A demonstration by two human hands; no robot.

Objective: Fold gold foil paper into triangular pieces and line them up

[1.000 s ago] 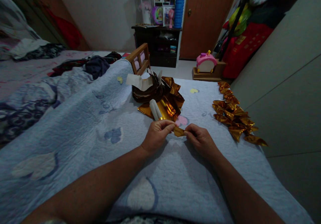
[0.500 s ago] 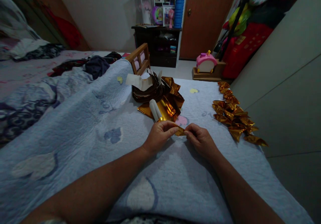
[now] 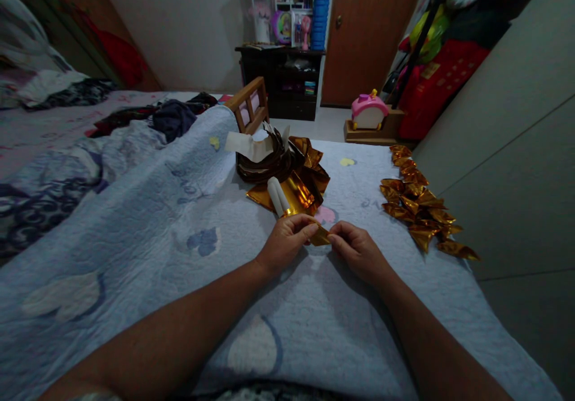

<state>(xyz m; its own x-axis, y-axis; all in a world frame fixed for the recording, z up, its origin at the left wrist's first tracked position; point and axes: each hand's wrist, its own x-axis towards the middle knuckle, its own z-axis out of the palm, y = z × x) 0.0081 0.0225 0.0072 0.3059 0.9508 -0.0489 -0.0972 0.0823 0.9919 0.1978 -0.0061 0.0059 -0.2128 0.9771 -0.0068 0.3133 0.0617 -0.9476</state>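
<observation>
Between my two hands is a small piece of gold foil paper (image 3: 320, 236), held above the bed. My left hand (image 3: 287, 239) pinches its left part between thumb and fingers. The thumb and index finger of my right hand (image 3: 354, 245) grip its right end. Just beyond my left hand lies a rolled white-and-gold sheet (image 3: 279, 197). Behind it sit loose gold foil sheets (image 3: 309, 188) and a curled stack of dark-edged papers (image 3: 258, 164). Several folded gold foil pieces (image 3: 422, 209) lie in a pile to the right.
A light blue quilt (image 3: 188, 293) with heart shapes covers the bed. A wooden rail (image 3: 249, 104) stands at its far edge. Rumpled clothes (image 3: 173, 119) lie to the left, and a pale cabinet (image 3: 516, 149) rises along the right. A pink toy (image 3: 369, 112) sits beyond the bed.
The right hand has shifted slightly left, and the gold foil piece between the fingers has tilted a little. Both hands keep their pinch on it.
</observation>
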